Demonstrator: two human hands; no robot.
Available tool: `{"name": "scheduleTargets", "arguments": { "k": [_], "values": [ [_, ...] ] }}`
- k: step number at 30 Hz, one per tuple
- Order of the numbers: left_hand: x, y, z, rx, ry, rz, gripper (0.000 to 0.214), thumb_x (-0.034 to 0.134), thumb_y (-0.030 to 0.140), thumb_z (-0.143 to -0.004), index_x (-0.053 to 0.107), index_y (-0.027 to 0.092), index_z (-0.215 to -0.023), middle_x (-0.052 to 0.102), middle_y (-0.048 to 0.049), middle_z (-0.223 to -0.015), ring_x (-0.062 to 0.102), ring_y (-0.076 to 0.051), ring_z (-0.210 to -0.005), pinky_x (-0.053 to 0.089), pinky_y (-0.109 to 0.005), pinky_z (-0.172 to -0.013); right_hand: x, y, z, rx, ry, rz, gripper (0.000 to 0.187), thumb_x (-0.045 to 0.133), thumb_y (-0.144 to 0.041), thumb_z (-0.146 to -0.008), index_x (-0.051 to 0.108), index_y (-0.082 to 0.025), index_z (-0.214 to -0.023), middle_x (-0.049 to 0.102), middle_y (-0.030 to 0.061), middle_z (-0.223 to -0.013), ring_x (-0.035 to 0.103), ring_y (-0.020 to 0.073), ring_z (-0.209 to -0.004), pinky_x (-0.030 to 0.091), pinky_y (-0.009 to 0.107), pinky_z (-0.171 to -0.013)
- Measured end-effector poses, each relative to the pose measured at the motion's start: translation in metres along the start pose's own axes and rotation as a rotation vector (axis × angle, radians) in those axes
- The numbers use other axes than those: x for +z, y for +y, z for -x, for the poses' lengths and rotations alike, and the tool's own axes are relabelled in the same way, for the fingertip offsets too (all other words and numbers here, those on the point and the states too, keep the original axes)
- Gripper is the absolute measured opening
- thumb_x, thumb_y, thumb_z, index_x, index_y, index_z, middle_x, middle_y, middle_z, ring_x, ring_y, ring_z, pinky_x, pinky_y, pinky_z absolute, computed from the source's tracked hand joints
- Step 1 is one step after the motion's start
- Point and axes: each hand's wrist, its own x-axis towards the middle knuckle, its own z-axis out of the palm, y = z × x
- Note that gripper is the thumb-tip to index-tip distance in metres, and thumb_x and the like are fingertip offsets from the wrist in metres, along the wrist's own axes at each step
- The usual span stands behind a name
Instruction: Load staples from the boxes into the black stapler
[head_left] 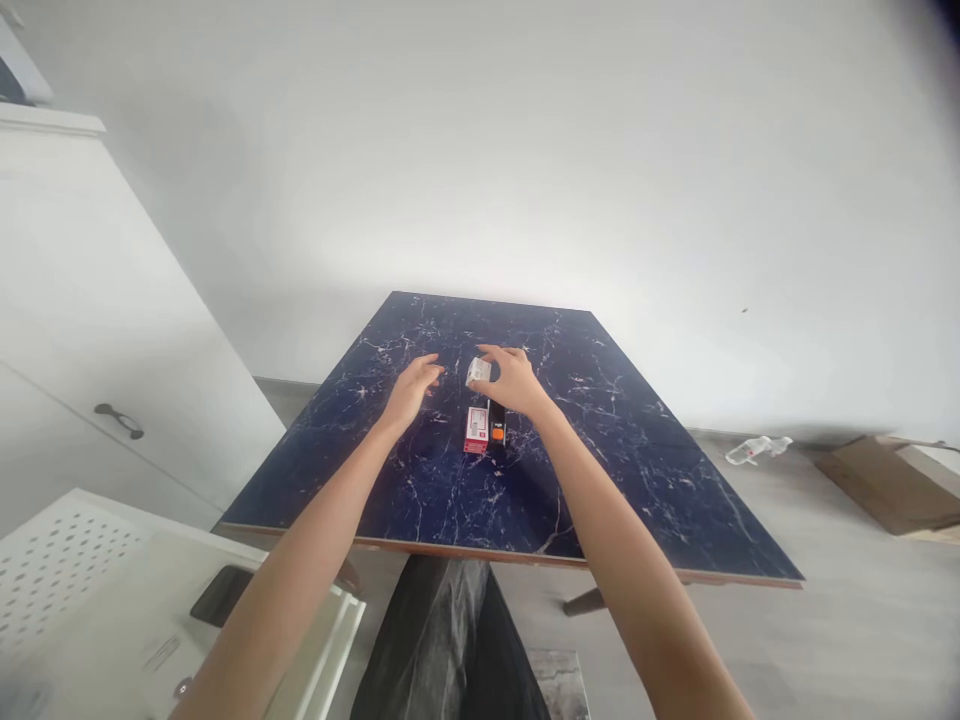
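My right hand grips a small white box between thumb and fingers, over the middle of the dark blue marbled table. Just nearer to me are a red and white box and, touching or close beside its right side, a black box with an orange patch. Part of the black box is hidden behind my right hand. To the left of the white box, my left hand is held with its fingers apart and nothing in them.
A white cabinet with a dark handle stands at the left. Below it, a white drawer-like unit holds a dark phone-like object. On the floor at the right lie a clear plastic bottle and a cardboard box. A white wall rises behind the table.
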Motion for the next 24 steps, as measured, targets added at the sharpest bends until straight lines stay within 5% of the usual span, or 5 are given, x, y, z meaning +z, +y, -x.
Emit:
{"name": "scheduleTargets", "arguments": {
  "k": [3, 8, 14, 18, 24],
  "values": [
    [0.011, 0.000, 0.007, 0.011, -0.124, -0.146, 0.044, 0.047, 0.046, -0.098, 0.061, 0.025, -0.134, 0.067, -0.0070, -0.134, 0.062, -0.026, -0.120, 0.048, -0.040, -0.102, 0.006, 0.004, 0.001, -0.027, -0.144, -0.027, 0.061, 0.077, -0.047, -0.075, 0.063, -0.028, -0.131, 0.067, 0.0077, -0.130, 0.046, 0.0355, -0.134, 0.034, 0.053, -0.112],
    [0.023, 0.006, 0.017, 0.072, -0.311, -0.326, 0.045, 0.039, 0.048, -0.101, 0.072, 0.023, -0.120, 0.069, -0.0080, -0.128, 0.063, -0.028, -0.119, 0.046, -0.042, -0.104, 0.014, 0.037, 0.028, 0.220, 0.168, -0.216, 0.038, 0.052, -0.045, -0.094, 0.066, -0.023, -0.122, 0.071, 0.0076, -0.119, 0.067, 0.0216, -0.106, 0.049, 0.037, -0.098],
    [0.010, 0.019, 0.018, 0.087, -0.477, -0.359, 0.055, 0.051, 0.062, -0.093, 0.068, 0.023, -0.128, 0.066, -0.0116, -0.134, 0.066, -0.031, -0.112, 0.052, -0.039, -0.089, 0.024, 0.062, 0.052, 0.517, 0.128, -0.495, 0.038, 0.042, -0.050, -0.097, 0.066, -0.021, -0.105, 0.074, 0.0080, -0.099, 0.071, 0.0191, -0.071, 0.057, 0.033, -0.070],
    [0.010, 0.030, 0.026, 0.135, -0.598, -0.351, 0.082, 0.081, 0.056, -0.069, 0.057, 0.029, -0.142, 0.064, -0.0128, -0.132, 0.069, -0.030, -0.101, 0.055, -0.037, -0.078, 0.023, 0.048, 0.064, 0.484, 0.059, -0.551, 0.040, 0.047, -0.056, -0.095, 0.067, -0.021, -0.096, 0.074, 0.0071, -0.095, 0.071, 0.0195, -0.069, 0.058, 0.031, -0.064],
    [0.021, 0.038, 0.034, 0.134, -0.565, -0.577, 0.089, 0.082, 0.055, -0.068, 0.049, 0.032, -0.147, 0.063, -0.0116, -0.126, 0.062, -0.035, -0.111, 0.051, -0.040, -0.084, 0.020, 0.028, 0.077, 0.361, 0.060, -0.296, 0.040, 0.047, -0.056, -0.097, 0.070, -0.023, -0.098, 0.075, 0.0031, -0.087, 0.071, 0.0198, -0.082, 0.054, 0.029, -0.077]
  ]
}}
